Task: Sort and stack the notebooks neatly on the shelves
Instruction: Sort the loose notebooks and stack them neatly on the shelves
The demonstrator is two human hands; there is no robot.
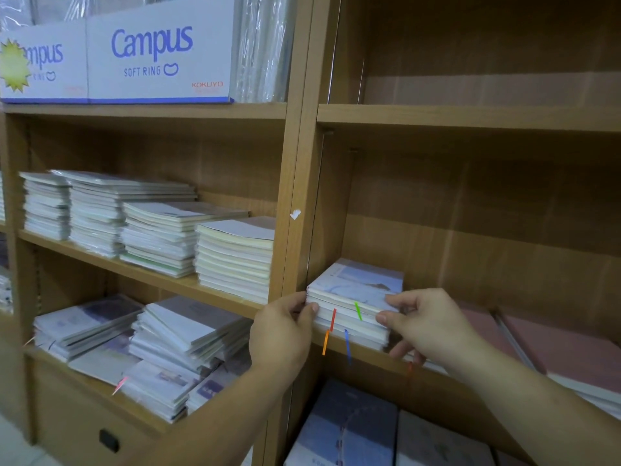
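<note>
Both hands are on the little stack of notebooks (356, 299) at the same time. My left hand (285, 334) pinches the stack's front left corner, thumb on the page edges and fingers curled in against it. The right hand (426, 327) is clamped on the front right corner, fingers over the top cover and thumb pressed on the page edges.

The stack sits on the shelf (373, 364) of the right-hand bookcase, tucked into the left end just beside the upright side panel (304, 196), with its front about flush with the shelf edge. The top cover is pale blue and white.

Ribbon bookmarks hang out of the front: a red ribbon (333, 319), a green ribbon (358, 311), an orange ribbon (325, 343) and a blue ribbon (347, 346). The lower two dangle over the shelf edge.

Further right on the same shelf lie some flat pink notebooks (554, 351), well apart from the stack. On the level below are bluish covers (349, 428).

Over in the left bookcase, the middle level has four tidy piles (161, 237) side by side, and the one under it holds messier piles (178, 344) that slump over each other. Up top are white Campus boxes (158, 52) — "SOFT RING" is printed on the front.
</note>
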